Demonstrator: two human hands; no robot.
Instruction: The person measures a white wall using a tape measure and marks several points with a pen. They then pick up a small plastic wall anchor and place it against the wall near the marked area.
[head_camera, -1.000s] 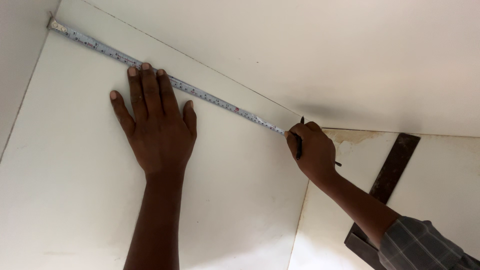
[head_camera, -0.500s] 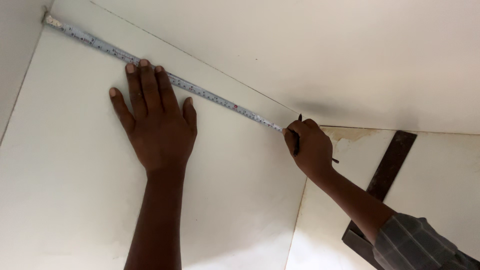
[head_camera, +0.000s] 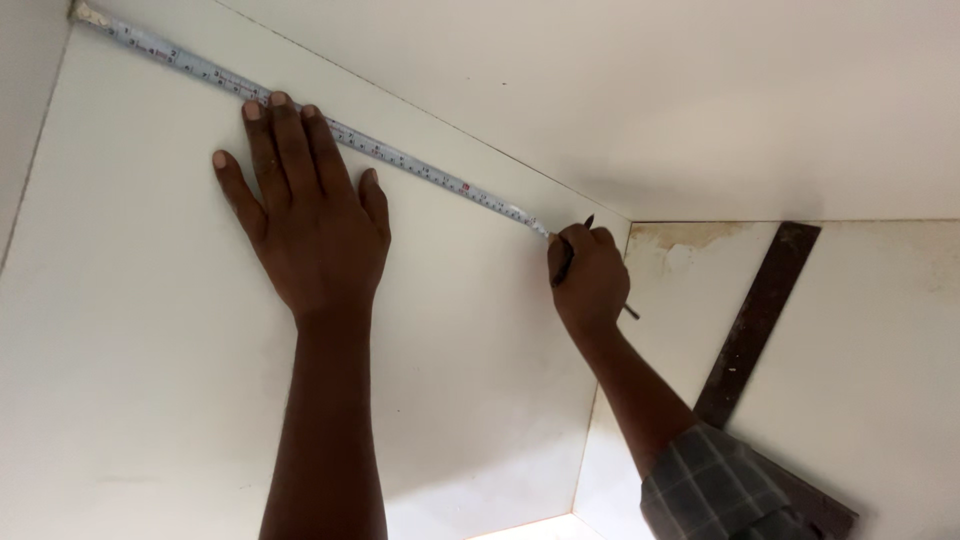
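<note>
From above: the left hand lies flat, fingers spread wide, on a white panel — its fingertips pinning a tape that runs along the panel's top edge. At the tape's far end the right hand is closed around a pencil. Just right of that hand — a dark steel square.

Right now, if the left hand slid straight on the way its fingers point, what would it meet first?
The left hand already has fingertips at the tape measure; just beyond it lies the seam with the adjoining white panel.
</note>
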